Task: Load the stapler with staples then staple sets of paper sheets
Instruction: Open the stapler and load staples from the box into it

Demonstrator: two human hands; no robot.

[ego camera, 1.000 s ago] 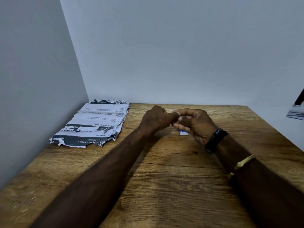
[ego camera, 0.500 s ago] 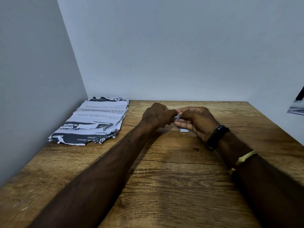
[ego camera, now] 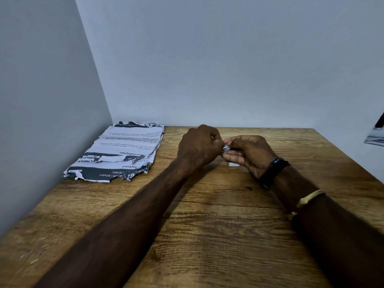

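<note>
Over the wooden table (ego camera: pixel 207 235), fingers of left hand (ego camera: pixel 199 146) and right hand (ego camera: pixel 251 154) pinch a staple strip (ego camera: pixel 226 148) (probably) lying left-right.

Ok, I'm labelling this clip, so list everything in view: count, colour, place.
table: one, brown wood, fills the foreground.
paper sheets: one stack, white with black print, far left corner of the table.
staple strip: one, silvery, probably staples, above the table, centre.
small object: one, white, on the table, centre; unidentifiable.
cut-off object: one, dark and silvery, right edge.
wristband: one, black, right wrist.
bracelet: one, gold, right forearm.
left hand: centre, pinching the strip.
right hand: centre, pinching the strip.
</note>
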